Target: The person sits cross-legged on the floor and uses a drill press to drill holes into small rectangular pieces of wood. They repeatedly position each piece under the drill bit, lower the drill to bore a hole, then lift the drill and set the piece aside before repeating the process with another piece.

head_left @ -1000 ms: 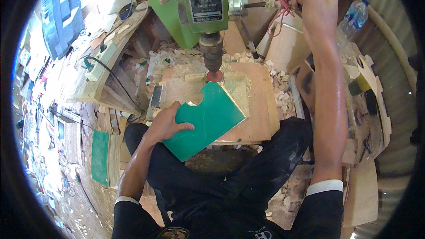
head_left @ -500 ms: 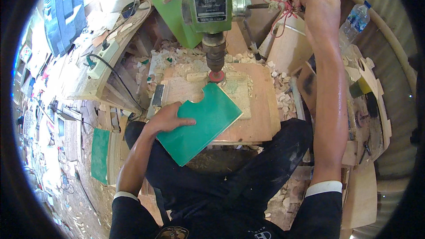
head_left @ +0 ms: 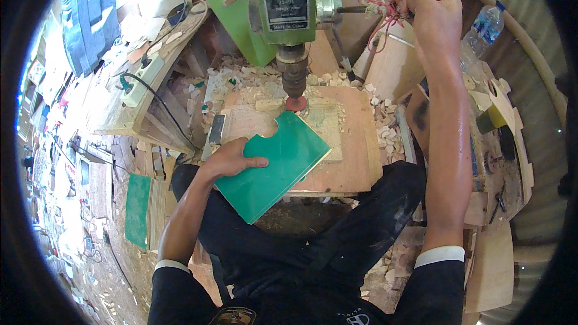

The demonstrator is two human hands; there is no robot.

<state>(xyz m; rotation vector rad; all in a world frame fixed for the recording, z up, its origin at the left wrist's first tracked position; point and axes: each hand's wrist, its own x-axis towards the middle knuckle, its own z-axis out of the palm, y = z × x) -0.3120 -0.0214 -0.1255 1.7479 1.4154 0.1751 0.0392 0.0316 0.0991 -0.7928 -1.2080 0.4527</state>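
My left hand (head_left: pixel 232 159) grips a green-faced board (head_left: pixel 274 162), thumb flat on top and fingers out of sight beneath. A round notch is cut into the board's far edge, and its far corner lies close to the red cutter (head_left: pixel 295 104) in the drill press chuck (head_left: pixel 293 75). Up at the right, my right hand (head_left: pixel 430 3) is closed at the end of the drill press feed lever (head_left: pixel 352 9), where red string (head_left: pixel 391 13) is wrapped. Its fingers are partly hidden there. The board rests partly on the wooden work table (head_left: pixel 358 144), overhanging its near edge.
The green drill press head (head_left: pixel 283 6) stands above the table. Wood offcuts (head_left: pixel 385 123) lie around it. On the left are a bench with a power strip (head_left: pixel 141 81) and a stack of green-topped boards (head_left: pixel 138 210). A plastic bottle (head_left: pixel 486 24) stands at the right.
The green board has shifted very slightly to the right and away from me with my left hand. My right hand has stayed nearly in place at the lever.
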